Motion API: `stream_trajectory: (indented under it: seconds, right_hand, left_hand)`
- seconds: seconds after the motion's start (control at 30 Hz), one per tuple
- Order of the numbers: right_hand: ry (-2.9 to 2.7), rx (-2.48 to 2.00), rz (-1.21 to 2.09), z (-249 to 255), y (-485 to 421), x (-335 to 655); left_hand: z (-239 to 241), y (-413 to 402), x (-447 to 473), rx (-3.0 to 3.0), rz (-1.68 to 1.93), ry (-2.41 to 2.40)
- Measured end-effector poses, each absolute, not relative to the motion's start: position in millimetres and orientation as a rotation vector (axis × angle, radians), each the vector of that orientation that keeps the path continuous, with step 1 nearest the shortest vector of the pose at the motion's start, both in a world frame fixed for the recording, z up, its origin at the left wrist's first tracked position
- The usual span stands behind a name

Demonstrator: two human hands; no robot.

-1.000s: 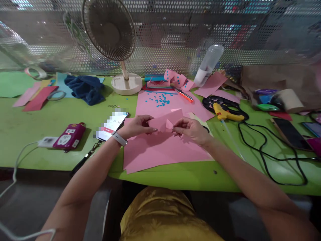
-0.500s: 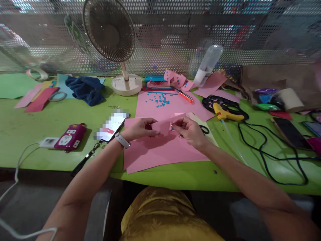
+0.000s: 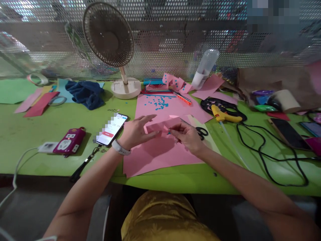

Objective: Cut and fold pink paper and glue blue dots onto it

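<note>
Folded pink paper, raised edge, slanting slightly up rightward, above a larger flat pink sheet

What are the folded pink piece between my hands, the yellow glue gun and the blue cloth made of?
Folded pink piece: matte paper or thin card, given its crisp creases. Yellow glue gun: smooth, probably plastic, given its even colour. Blue cloth: dull fabric, given its soft rumples.

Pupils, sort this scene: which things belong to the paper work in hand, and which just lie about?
Likely in the job:
folded pink paper
pink sheet beneath it
probably the blue dots

Seemingly just lying about:
fan
dark blue cloth
clear bottle
</note>
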State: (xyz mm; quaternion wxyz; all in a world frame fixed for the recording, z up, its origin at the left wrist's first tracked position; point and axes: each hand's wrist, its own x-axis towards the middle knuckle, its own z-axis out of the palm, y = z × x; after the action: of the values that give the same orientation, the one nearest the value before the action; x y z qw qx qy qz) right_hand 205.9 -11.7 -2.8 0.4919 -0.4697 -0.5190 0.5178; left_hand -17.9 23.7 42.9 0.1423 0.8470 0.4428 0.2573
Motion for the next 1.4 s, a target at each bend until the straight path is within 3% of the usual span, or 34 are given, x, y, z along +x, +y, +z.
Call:
stream_trajectory:
  seconds: [0.2,0.47,0.77,1.1,1.4]
  right_hand:
    - [-1.169,-1.122,1.245,-1.5,-13.0,204.6]
    - [-1.142,-1.138,1.242,2.4,-20.4,199.8]
    - [-1.29,-1.093,1.013,-4.3,-22.1,197.4]
    - [-1.454,-1.056,0.864,-5.9,-26.1,199.1]
    - [-1.39,-1.052,0.963,-8.4,-26.5,197.2]
  left_hand:
    - [35.9,13.4,-9.2,2.155,0.958,1.211]
    - [16.6,-2.4,19.6,1.464,0.577,0.89]
    - [14.4,3.5,17.6,0.987,0.524,0.784]
    - [15.2,4.0,17.3,0.867,0.496,0.797]
    - [10.3,1.1,19.6,0.948,0.518,0.805]
